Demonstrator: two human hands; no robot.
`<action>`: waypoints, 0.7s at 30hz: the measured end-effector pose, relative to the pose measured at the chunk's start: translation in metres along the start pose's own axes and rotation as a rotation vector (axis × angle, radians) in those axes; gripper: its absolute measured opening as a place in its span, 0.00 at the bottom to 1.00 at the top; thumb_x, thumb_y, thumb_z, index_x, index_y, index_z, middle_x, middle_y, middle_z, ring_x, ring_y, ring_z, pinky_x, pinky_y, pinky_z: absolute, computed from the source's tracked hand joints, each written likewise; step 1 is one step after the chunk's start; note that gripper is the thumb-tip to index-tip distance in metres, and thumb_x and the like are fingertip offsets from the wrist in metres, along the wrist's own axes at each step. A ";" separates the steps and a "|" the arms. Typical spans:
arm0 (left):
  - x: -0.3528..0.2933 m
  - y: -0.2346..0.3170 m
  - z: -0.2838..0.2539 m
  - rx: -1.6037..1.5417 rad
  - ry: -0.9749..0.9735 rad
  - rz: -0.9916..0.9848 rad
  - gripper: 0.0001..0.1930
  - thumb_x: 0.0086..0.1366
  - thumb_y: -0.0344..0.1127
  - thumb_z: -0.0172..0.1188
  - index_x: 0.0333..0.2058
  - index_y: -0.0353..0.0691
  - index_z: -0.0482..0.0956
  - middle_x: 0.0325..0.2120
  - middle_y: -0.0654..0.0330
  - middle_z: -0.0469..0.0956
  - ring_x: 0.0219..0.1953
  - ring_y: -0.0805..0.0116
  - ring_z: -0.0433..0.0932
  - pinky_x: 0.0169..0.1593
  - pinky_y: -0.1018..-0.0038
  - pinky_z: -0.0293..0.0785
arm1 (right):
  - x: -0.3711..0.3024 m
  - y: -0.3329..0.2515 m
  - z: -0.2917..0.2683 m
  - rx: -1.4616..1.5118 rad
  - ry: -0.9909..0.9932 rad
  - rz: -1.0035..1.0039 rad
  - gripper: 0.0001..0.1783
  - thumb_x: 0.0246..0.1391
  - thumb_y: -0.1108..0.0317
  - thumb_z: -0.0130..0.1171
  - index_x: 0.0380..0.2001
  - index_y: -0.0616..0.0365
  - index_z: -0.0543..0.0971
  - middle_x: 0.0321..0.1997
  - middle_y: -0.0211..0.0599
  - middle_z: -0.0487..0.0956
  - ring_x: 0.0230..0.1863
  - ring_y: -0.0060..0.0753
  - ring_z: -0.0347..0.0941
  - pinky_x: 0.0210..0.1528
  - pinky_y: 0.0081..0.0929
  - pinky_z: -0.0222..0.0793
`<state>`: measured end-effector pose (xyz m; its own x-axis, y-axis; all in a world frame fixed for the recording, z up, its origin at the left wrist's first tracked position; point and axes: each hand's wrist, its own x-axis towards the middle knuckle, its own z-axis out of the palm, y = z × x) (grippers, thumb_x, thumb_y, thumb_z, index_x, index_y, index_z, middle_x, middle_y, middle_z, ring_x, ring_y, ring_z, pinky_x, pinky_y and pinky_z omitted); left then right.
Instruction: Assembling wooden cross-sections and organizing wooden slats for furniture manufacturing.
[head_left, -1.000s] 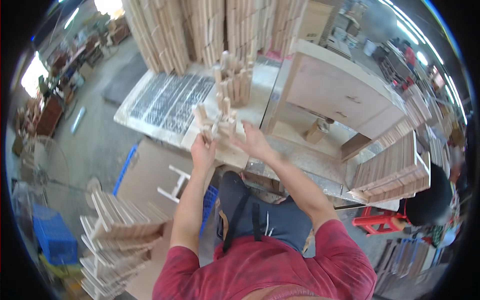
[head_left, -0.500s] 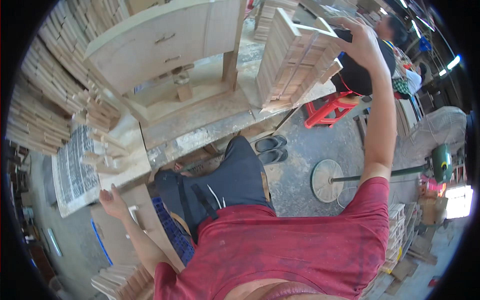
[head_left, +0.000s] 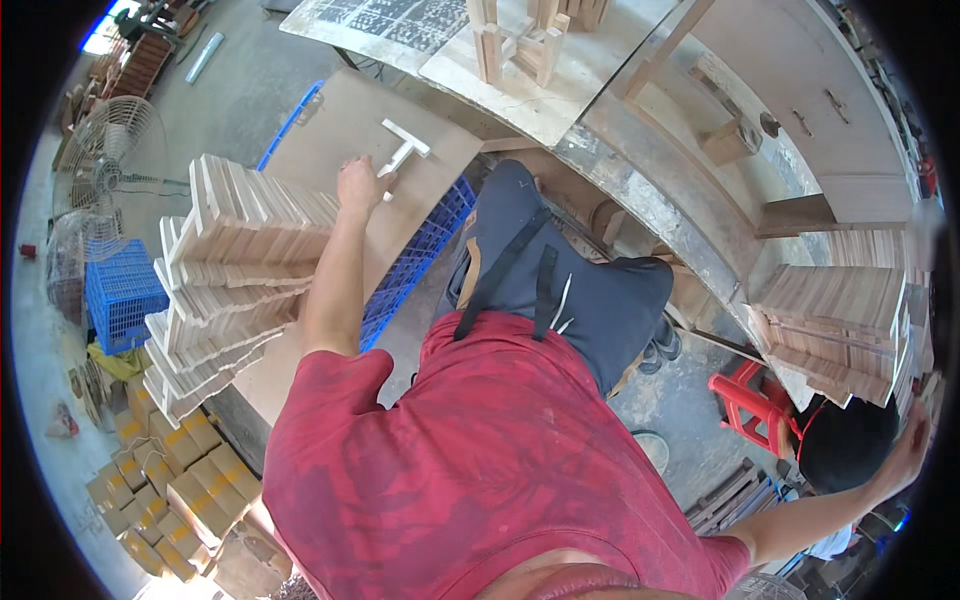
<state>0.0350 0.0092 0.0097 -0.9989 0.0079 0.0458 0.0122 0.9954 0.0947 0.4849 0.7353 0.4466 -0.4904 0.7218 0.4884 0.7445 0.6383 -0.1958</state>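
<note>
A fan (head_left: 108,140) and a blue crate (head_left: 120,295) stood on the concrete floor, left of the stacked wooden frames (head_left: 235,270). Right of that stack, the left hand (head_left: 358,185) rested loosely curled on a brown board (head_left: 330,135), touching a white T-shaped piece (head_left: 402,155). Far right of the stack, the right hand (head_left: 905,455) reached back; its grip could not be told.
</note>
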 end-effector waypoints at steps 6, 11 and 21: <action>0.028 -0.027 0.076 0.174 -0.266 -0.020 0.17 0.57 0.44 0.69 0.42 0.41 0.87 0.39 0.49 0.86 0.49 0.52 0.84 0.61 0.61 0.72 | -0.155 -0.104 0.100 0.726 -0.300 0.037 0.16 0.61 0.74 0.65 0.51 0.68 0.81 0.50 0.39 0.83 0.51 0.28 0.78 0.57 0.29 0.72; 0.043 -0.034 0.077 -0.073 -0.121 -0.049 0.15 0.62 0.46 0.65 0.35 0.39 0.88 0.35 0.46 0.86 0.41 0.42 0.84 0.48 0.54 0.78 | -0.242 -0.229 0.210 1.101 -0.886 0.287 0.18 0.58 0.71 0.68 0.51 0.65 0.81 0.43 0.32 0.84 0.44 0.21 0.78 0.48 0.23 0.73; -0.116 0.106 -0.163 -0.952 0.259 0.465 0.09 0.62 0.22 0.66 0.41 0.31 0.82 0.47 0.53 0.83 0.50 0.63 0.80 0.57 0.69 0.73 | -0.254 -0.285 0.309 1.276 -1.362 0.154 0.17 0.63 0.68 0.62 0.51 0.66 0.78 0.43 0.38 0.84 0.44 0.24 0.79 0.48 0.22 0.73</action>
<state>0.1599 0.0979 0.1766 -0.8491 0.2332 0.4740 0.5276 0.4173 0.7399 0.2571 0.4524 0.1152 -0.9172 0.0650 -0.3931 0.3840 -0.1193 -0.9156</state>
